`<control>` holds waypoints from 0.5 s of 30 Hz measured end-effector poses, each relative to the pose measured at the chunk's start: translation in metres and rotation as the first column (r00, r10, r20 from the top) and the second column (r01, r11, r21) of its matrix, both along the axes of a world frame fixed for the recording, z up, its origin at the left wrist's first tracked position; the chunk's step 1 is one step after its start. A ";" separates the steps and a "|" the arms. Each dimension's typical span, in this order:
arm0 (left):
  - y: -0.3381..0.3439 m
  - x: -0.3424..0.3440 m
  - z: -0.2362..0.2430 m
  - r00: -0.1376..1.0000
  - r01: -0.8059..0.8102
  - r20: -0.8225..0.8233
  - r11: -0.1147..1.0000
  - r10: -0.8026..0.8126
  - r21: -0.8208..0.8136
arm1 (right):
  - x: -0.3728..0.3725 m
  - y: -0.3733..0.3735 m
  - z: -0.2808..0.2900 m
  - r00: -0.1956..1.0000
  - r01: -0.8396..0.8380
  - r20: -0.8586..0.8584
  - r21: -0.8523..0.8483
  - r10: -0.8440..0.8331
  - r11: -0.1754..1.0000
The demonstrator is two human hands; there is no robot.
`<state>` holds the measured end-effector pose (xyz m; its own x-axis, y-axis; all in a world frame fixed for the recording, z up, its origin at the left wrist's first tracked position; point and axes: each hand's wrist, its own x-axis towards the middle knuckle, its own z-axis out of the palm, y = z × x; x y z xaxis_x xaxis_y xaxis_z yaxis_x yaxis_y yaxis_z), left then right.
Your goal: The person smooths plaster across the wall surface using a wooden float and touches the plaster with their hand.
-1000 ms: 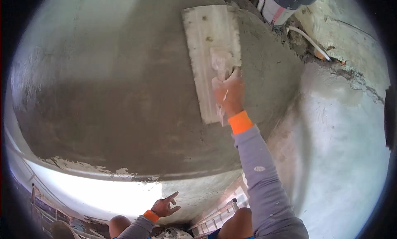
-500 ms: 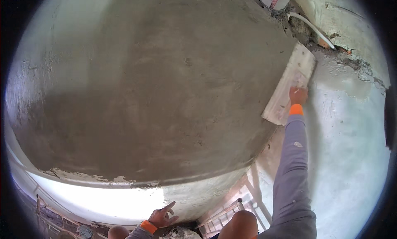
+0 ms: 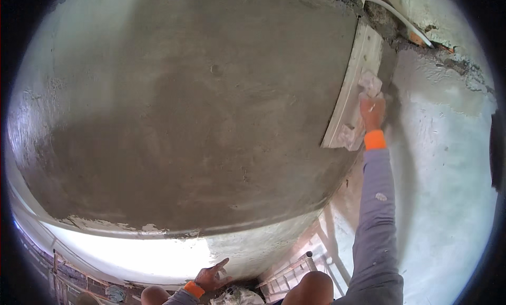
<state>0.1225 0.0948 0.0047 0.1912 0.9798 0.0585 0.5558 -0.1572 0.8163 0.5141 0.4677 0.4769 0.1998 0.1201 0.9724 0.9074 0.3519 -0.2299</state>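
My right hand (image 3: 372, 112) is closed round the handle of a long, pale, plaster-stained plastering float (image 3: 349, 91). The float stands nearly upright against the right edge of the damp grey plaster (image 3: 211, 126), close to the wall corner. Its blade leans a little, with the top end farther right, and the handle side faces me. Low in the view, my left hand (image 3: 211, 276) is away from the wall with nothing in it, its index finger stretched out and the others loosely bent.
A white bent pipe (image 3: 400, 17) sticks out of broken masonry at the upper right. The adjoining wall (image 3: 437, 141) is pale and smooth. Below stand a metal frame with rungs (image 3: 290, 276) and a whitish bag-like heap (image 3: 237, 295). Bright light falls on the lower band (image 3: 147, 252).
The float has gone up and left along the plaster edge and stands steeper, showing more of its handle side. My left hand has barely moved. A white container has left the top of the view.
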 end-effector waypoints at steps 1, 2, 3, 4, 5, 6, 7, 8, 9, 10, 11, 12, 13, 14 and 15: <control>0.002 0.000 0.000 1.000 0.001 -0.004 1.000 -0.001 -0.005 | -0.001 0.001 0.006 0.983 0.134 0.135 -0.043 -0.127 0.990; 0.005 -0.001 0.001 1.000 0.012 -0.002 0.999 -0.012 0.036 | 0.004 0.006 0.007 0.983 0.136 0.133 -0.047 -0.128 0.990; 0.003 0.000 0.000 1.000 0.025 0.004 0.997 -0.025 0.072 | 0.017 0.013 0.004 0.962 0.211 0.195 -0.100 -0.189 0.972; 0.003 0.001 0.002 1.000 0.030 0.007 0.997 -0.031 0.069 | 0.030 0.018 0.001 0.933 0.290 0.262 -0.143 -0.246 0.946; 0.002 0.001 0.003 0.999 0.031 -0.023 0.997 -0.029 0.074 | 0.041 0.028 -0.014 0.930 0.297 0.266 -0.145 -0.252 0.944; 0.003 0.003 0.006 0.998 0.040 -0.051 0.995 -0.036 0.088 | 0.057 0.038 -0.032 0.940 0.273 0.237 -0.096 -0.245 0.957; 0.003 0.006 0.008 0.998 0.047 -0.043 0.994 -0.043 0.094 | 0.068 0.039 -0.044 0.951 0.240 0.210 -0.045 -0.226 0.970; -0.001 0.004 0.009 0.999 0.028 -0.039 0.996 -0.025 0.082 | 0.057 0.032 -0.063 0.996 0.012 0.091 -0.010 -0.011 1.000; -0.005 0.002 0.012 0.999 0.011 -0.040 0.997 -0.008 0.074 | 0.042 0.021 -0.086 0.977 -0.210 -0.023 0.053 0.212 0.976; -0.009 0.002 0.015 1.000 -0.006 -0.028 0.995 0.009 0.100 | 0.030 0.008 -0.095 0.947 -0.278 -0.173 -0.015 0.271 0.961; -0.009 0.000 0.015 0.999 -0.011 -0.032 0.994 0.015 0.113 | 0.022 0.000 -0.097 0.894 -0.350 -0.323 -0.070 0.311 0.934; -0.008 -0.002 0.014 1.000 0.004 -0.030 0.994 0.000 0.105 | 0.030 -0.001 -0.096 0.893 -0.345 -0.326 -0.054 0.310 0.937; -0.009 -0.002 0.013 1.000 0.020 -0.026 0.995 -0.017 0.095 | 0.049 0.005 -0.096 0.859 -0.427 -0.310 0.005 0.407 0.904; -0.011 -0.002 0.015 0.999 0.017 -0.038 0.994 -0.013 0.106 | 0.065 0.012 -0.092 0.815 -0.511 -0.286 0.058 0.504 0.858; -0.013 -0.001 0.017 0.999 0.013 -0.041 0.994 -0.008 0.112 | 0.074 0.016 -0.079 0.812 -0.514 -0.285 0.065 0.510 0.855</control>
